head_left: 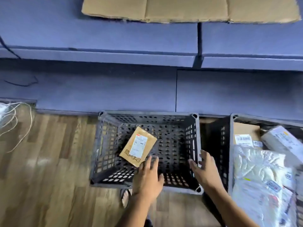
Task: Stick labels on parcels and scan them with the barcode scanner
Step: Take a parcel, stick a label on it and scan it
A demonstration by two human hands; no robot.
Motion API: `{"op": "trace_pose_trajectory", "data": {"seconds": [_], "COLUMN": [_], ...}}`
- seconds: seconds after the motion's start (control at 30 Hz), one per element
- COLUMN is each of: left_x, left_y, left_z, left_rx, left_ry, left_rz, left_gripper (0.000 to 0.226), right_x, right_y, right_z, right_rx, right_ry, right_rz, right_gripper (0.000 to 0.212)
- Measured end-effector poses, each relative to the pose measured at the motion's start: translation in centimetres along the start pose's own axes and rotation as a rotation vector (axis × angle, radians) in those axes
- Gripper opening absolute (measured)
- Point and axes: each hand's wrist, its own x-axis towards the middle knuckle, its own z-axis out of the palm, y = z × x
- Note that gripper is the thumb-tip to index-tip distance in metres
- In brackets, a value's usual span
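Wood-plank floor point(49, 161), with blue-grey padded furniture point(98, 38) behind. Item one: left hand point(147, 179), fingers spread and straight, holding nothing, reaching over the near rim of the black lattice crate point(147, 113); motion blur hides whether its fingertips touch anything. Item two: right hand point(205, 171), likewise spread and empty, over the crate's near right corner. Item three: brown parcel point(149, 142), lying flat and askew on the crate's floor, left of centre, just beyond the left fingertips; a white label point(139, 145) is stuck on its upper face. Item four: second crate point(231, 153), right of the black lattice crate and close beside it, filled with white bagged parcels point(257, 169) and a cardboard box point(244, 130) bearing a barcode label. Item five: sandalled foot point(125, 197), on the floor at the crate's near side. Item six: pale loose cord point(16, 120), on the floor well left of the crate. Item seven: flattened cardboard sheet point(188, 9), on the padded furniture far beyond the crate.
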Motion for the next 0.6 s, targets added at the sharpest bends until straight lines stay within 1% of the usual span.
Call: {"op": "trace_pose_trajectory", "data": {"seconds": [0.07,0.17,0.27,0.33,0.37,0.47,0.5,0.57,0.6], "left_x": [-0.7,0.1,2.0,4.3,5.5,9.5,11.2,13.8,15.1], "left_y": [-4.1,-10.0,-12.9,-13.8,-13.9,-14.5,-15.0,-16.0,-16.8], "left_z": [-0.6,-1.3,-0.3,1.0,1.6,3.2,3.9,5.2,6.1], "left_rx": [-0.010,-0.042,-0.094,-0.123,-0.131,-0.162,-0.181,-0.225,-0.250], "left_ry": [-0.017,-0.020,-0.034,-0.018,-0.019,-0.026,-0.009,0.024,0.033], "left_rz": [-0.009,-0.074,-0.161,-0.172,-0.150,-0.103,-0.100,-0.111,-0.129], "left_gripper": [0.066,0.065,0.064,0.065,0.065,0.063,0.061,0.060,0.061], "right_x": [-1.1,-0.9,0.8,3.2,4.5,8.6,10.1,12.9,13.8], "right_y": [-1.1,-3.5,-2.5,-1.6,-1.3,1.0,2.0,4.4,5.2], "right_z": [3.7,9.9,14.9,18.1,19.3,22.9,24.2,26.8,27.9], "right_rx": [0.009,0.212,0.342,0.419,0.436,0.553,0.592,0.678,0.704], "right_ry": [-0.040,-0.164,-0.246,-0.297,-0.305,-0.325,-0.337,-0.350,-0.352], "right_rz": [0.086,0.226,0.358,0.406,0.441,0.514,0.523,0.544,0.566], "right_gripper": [0.060,0.072,0.099,0.120,0.121,0.076,0.074,0.097,0.101]}}
